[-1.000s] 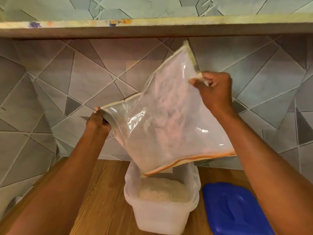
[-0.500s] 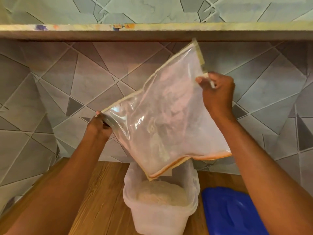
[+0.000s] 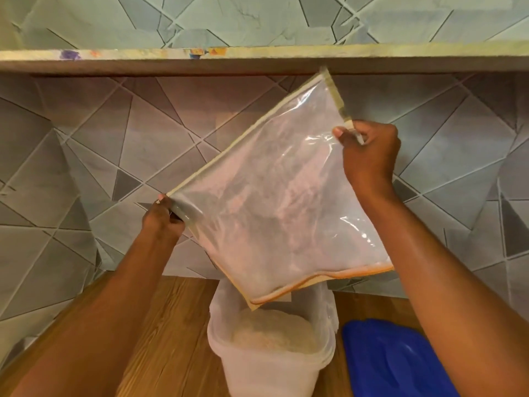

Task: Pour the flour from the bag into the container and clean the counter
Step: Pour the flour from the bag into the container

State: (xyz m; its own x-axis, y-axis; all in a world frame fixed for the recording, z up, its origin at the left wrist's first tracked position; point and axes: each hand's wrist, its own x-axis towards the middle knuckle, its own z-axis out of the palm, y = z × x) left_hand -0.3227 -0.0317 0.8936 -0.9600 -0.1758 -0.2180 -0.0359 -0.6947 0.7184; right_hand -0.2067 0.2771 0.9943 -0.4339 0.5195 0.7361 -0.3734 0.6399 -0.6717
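A clear plastic zip bag (image 3: 274,202) hangs upside down and tilted, its orange-edged mouth pointing down over the container. It looks nearly empty, with only a dusty film inside. My left hand (image 3: 161,217) pinches the bag's lower left corner. My right hand (image 3: 369,150) pinches its upper right edge. Below stands a white translucent container (image 3: 229,359) on the wooden counter (image 3: 160,339). A mound of flour (image 3: 272,333) fills it.
A blue lid (image 3: 392,362) lies on the counter right of the container. The tiled wall (image 3: 86,167) is close behind. A shelf edge (image 3: 171,57) runs overhead, just above the bag's top corner.
The bag has shifted slightly up and right with both hands. Its mouth stays over the container. The view has tipped a little.
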